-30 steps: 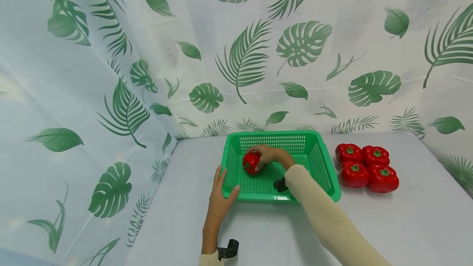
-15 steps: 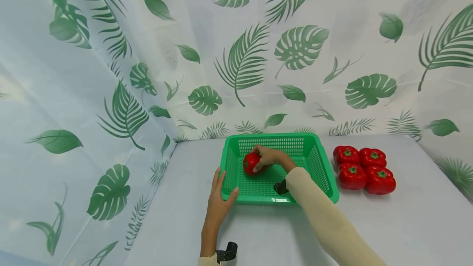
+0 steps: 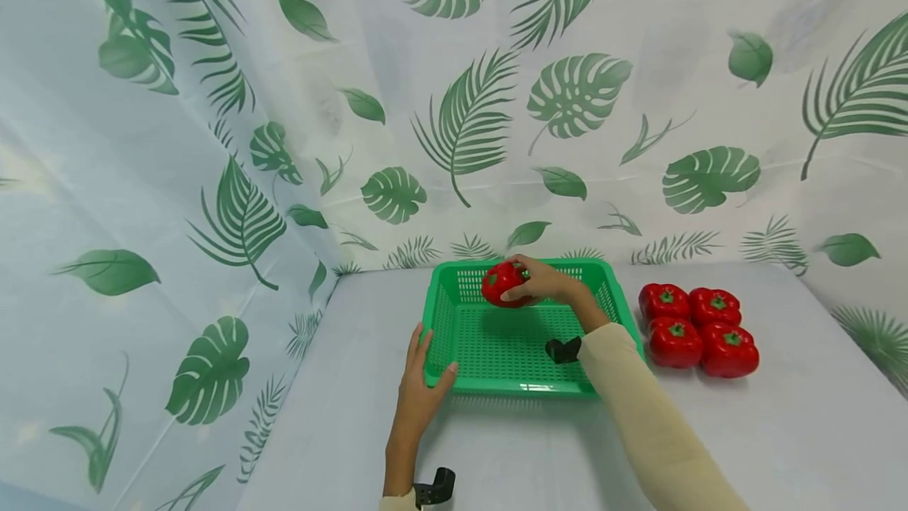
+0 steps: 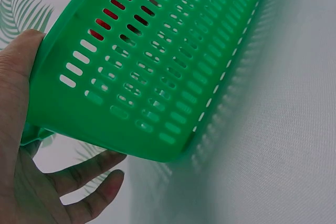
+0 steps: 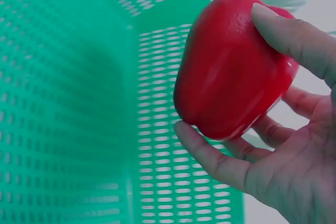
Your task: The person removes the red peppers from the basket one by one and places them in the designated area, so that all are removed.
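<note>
My right hand (image 3: 549,282) holds a red bell pepper (image 3: 502,285) above the floor of a green plastic basket (image 3: 489,357), near its back wall. In the right wrist view, the thumb lies over the glossy pepper (image 5: 226,72) near its top and the fingers support it from below. At the basket's front left corner is my left hand (image 3: 420,394), its fingers straight and spread along the left side, thumb at the front rim. The left wrist view shows the thumb against the basket rim and two fingers past the corner, apart from the wall.
Several red bell peppers (image 3: 698,330) stand grouped on the white table (image 3: 801,416) just right of the basket. A white curtain with green leaf prints (image 3: 468,180) hangs behind and along the left side.
My right hand has lifted the pepper from the basket floor and carried it rightward and toward the back wall. My left hand has stayed at the corner.
</note>
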Motion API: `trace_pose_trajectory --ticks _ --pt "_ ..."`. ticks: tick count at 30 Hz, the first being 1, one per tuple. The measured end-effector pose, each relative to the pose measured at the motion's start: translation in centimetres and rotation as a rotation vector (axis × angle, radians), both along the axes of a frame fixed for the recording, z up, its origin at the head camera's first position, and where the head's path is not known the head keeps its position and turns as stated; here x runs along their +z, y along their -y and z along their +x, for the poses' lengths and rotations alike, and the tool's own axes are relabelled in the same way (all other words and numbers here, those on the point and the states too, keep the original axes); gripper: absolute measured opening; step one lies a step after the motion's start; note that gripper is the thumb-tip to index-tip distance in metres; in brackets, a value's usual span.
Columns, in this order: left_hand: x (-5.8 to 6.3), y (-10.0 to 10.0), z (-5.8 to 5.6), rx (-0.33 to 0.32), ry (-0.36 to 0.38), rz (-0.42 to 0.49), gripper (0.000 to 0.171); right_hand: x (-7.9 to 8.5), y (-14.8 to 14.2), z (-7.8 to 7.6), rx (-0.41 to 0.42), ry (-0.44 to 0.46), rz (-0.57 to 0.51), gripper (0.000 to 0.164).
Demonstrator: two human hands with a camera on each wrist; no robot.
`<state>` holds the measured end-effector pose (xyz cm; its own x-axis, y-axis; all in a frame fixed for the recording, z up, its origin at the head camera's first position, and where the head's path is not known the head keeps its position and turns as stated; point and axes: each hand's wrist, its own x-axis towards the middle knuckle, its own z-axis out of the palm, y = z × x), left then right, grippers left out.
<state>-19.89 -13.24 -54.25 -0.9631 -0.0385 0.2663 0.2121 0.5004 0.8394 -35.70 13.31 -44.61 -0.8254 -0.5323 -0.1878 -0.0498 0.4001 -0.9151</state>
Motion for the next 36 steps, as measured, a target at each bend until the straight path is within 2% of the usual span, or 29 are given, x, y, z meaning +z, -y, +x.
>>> trace_pose_trajectory --ticks 4,10,15,23,36 --pt "-0.1 0.0 0.0 0.001 -0.009 -0.001 0.074 1.4 -1.1 0.5 -0.046 -0.028 -0.05 0.074" --pt "-0.3 0.1 0.1 0.005 -0.02 -0.01 0.075 2.3 -2.3 1.6 -0.087 -0.08 -0.119 0.074" --pt "-0.4 0.1 0.2 0.015 -0.005 -0.021 0.074 2.6 -3.2 2.7 -0.12 -0.125 -0.164 0.071" --pt "0.0 -0.2 0.2 0.021 0.002 -0.015 0.073 2.8 -4.2 4.3 -0.187 -0.188 -0.168 0.074" --pt "-0.3 -0.2 0.1 0.019 -0.022 -0.01 0.072 2.7 -5.6 7.3 -0.292 -0.205 -0.227 0.076"
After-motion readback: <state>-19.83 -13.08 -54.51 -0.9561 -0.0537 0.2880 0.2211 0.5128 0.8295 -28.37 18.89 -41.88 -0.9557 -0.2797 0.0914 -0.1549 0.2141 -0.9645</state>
